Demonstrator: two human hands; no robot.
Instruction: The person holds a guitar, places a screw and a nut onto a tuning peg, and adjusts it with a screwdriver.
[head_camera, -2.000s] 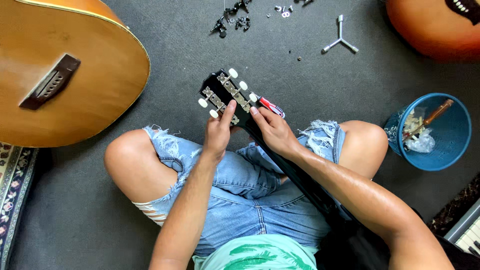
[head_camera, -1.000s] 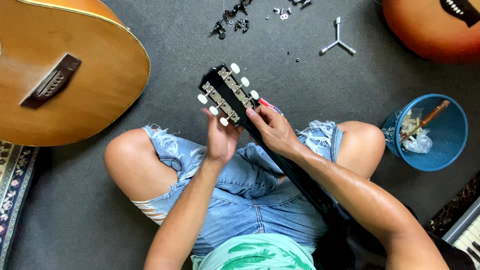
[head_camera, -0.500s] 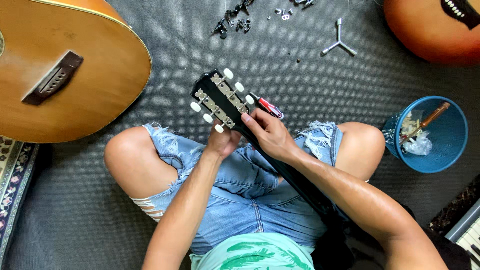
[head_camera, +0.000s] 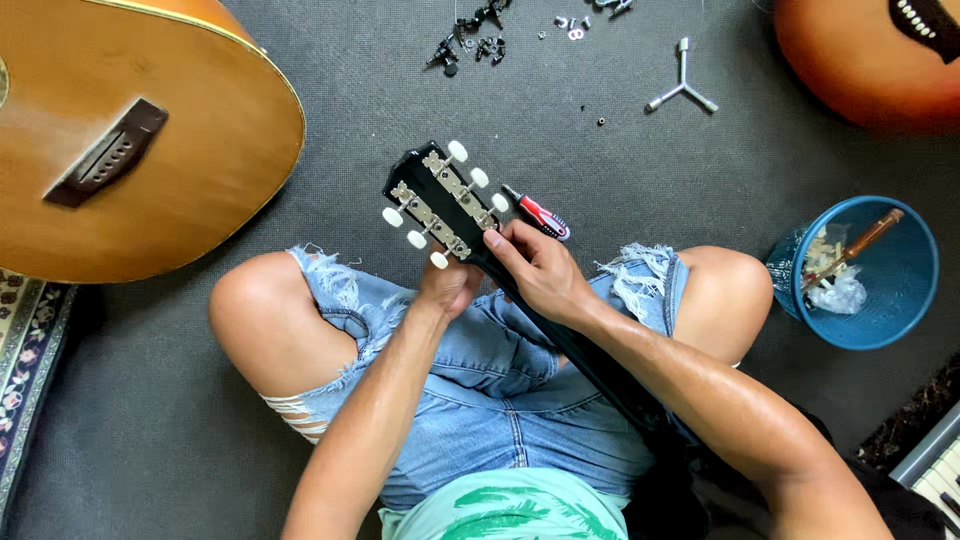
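A black guitar headstock (head_camera: 440, 205) with cream tuner knobs is held up over the lap, its dark neck (head_camera: 590, 365) running back from it across the denim shorts, so that the back of the tuners faces upward and can be reached. The left hand (head_camera: 450, 285) is cupped just below the headstock, closed around the neck from beneath as a support; how tightly the fingers are clenched cannot be told, since they are hidden under the neck. The right hand (head_camera: 540, 270) is laid over the neck immediately behind the headstock, and a red-handled screwdriver (head_camera: 538, 212) is grasped in it, with the handle projecting beside the headstock's right edge; the tip is not seen to be engaged with any screw. Beyond the headstock, on the grey floor mat (head_camera: 150, 420), a heap of small black and silver hardware parts (head_camera: 475, 40) is spread, and a three-armed metal wrench (head_camera: 682, 90) is placed to their right. Well to the left of the headstock an acoustic guitar body (head_camera: 130, 140) is laid flat; another guitar body (head_camera: 870, 60) lies far to the upper right. A blue basket (head_camera: 890, 310) of scraps stands well to the right of the headstock, near the knee.
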